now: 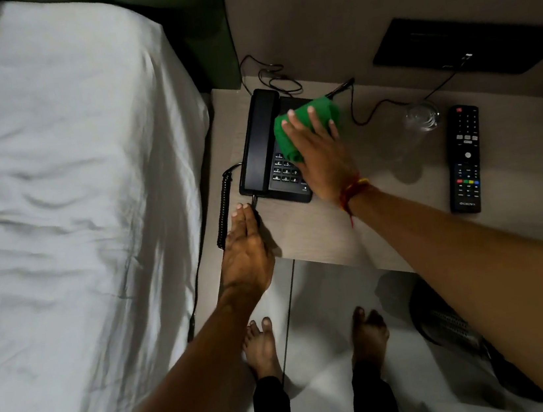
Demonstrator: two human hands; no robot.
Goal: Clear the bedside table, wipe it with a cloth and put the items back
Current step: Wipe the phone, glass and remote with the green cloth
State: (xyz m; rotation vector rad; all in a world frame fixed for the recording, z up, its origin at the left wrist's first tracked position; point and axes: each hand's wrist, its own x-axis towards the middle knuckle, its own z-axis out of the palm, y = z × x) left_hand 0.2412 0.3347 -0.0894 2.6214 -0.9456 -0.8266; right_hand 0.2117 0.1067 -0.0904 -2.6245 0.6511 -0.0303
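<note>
pressing green cloth [304,125] on phone [269,150], long axis toward wall, right hand [320,154] spread flat

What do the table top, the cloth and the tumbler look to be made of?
Table top: pale wood-look laminate, matte, fine straight grain. Green cloth, under the right hand: soft fabric, bunched in folds, maybe microfibre. Tumbler: clear glass or plastic, see-through with bright rim glints.

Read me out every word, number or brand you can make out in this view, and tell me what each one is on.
"1", "4", "5", "7", "8", "9", "0": keypad digits on the black corded desk phone; its other keys lie under the green cloth and the right hand.
Brand mark at the near end of the black TV remote control: too blurred to read.
The remote's button markings: too small to read.
Nothing else bears text.
</note>
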